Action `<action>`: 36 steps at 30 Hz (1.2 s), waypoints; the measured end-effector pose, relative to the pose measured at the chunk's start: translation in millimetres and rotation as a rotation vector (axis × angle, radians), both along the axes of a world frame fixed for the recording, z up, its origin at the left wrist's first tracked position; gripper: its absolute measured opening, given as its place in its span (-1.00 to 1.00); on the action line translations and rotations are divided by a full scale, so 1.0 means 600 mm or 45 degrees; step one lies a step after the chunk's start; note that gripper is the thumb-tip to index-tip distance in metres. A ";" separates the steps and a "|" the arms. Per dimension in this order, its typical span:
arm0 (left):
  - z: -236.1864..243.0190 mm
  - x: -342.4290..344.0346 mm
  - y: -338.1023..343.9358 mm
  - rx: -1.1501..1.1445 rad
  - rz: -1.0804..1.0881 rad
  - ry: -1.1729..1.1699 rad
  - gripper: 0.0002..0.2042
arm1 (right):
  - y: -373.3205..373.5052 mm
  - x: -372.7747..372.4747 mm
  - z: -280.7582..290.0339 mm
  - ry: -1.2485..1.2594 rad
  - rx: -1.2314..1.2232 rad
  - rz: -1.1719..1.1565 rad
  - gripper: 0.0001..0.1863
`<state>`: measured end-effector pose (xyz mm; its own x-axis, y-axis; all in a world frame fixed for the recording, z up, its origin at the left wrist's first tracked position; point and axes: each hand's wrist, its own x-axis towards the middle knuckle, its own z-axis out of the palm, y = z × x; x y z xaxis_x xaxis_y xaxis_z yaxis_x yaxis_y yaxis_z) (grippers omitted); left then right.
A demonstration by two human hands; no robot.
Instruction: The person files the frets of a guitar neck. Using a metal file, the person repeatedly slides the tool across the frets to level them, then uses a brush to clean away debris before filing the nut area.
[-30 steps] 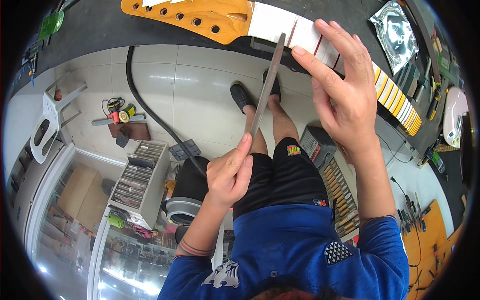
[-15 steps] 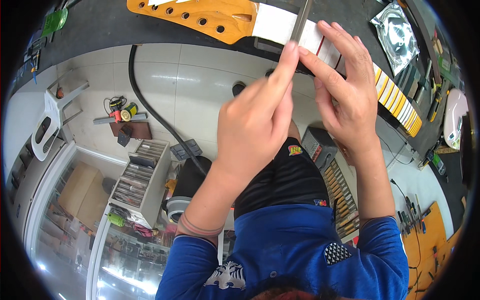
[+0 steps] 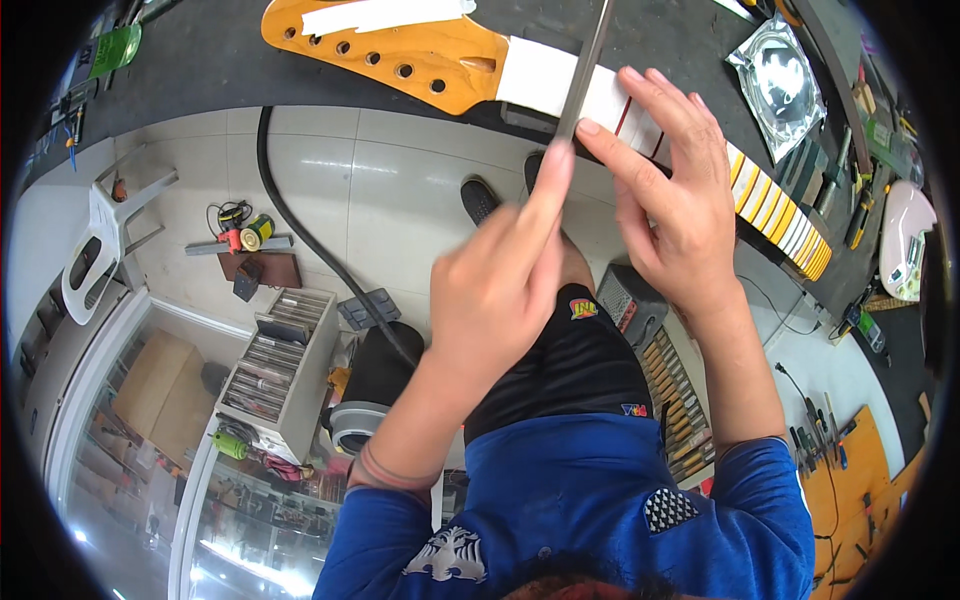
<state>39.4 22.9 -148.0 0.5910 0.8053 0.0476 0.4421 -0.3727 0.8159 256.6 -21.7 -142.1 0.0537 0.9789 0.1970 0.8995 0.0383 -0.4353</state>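
A guitar neck lies across the dark bench, with its amber headstock [image 3: 390, 50] at the left and white tape [image 3: 540, 78] over part of the fretboard. My left hand [image 3: 495, 285] is closed on a narrow metal file [image 3: 588, 75], its index finger stretched along the tool. The file lies crosswise over the taped part; its handle end is hidden in my fingers. On the taped neck, to the right of the file, rests my right hand [image 3: 680, 190] with its fingers spread. Its index fingertip is right beside the file's edge.
A shiny clear plastic packet [image 3: 777, 90] lies on the bench beyond the neck, near several hand tools. Below the bench are a black hose [image 3: 300, 220], a white plastic chair [image 3: 105, 240] and a white rack [image 3: 285, 370] with flat pieces in slots.
My left hand has drawn the file toward me across the taped neck. My right hand stays spread on the neck. The whole view has shifted slightly.
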 end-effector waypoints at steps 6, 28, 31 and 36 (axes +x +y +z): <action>0.018 -0.167 -0.157 -0.068 0.002 0.020 -0.35 | 0.000 -0.002 0.014 0.039 -0.075 0.001 -0.29; 0.100 -0.139 -0.166 -0.971 0.611 -0.206 -0.74 | -0.007 0.019 0.072 0.608 -0.059 -0.091 -0.62; 0.132 -0.109 -0.159 -1.013 0.625 -0.369 -0.75 | -0.023 -0.003 0.115 1.165 -0.493 -0.223 -0.65; 0.195 -0.095 -0.160 -1.093 0.531 -0.338 -0.72 | -0.064 -0.045 0.146 2.036 -0.788 -0.162 -0.46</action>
<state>-17.3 -73.3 -30.9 0.3073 0.7696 -0.5597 0.1669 0.5354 0.8279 229.8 -60.3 -54.8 -0.1172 0.8572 -0.5015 -0.4253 -0.4996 -0.7547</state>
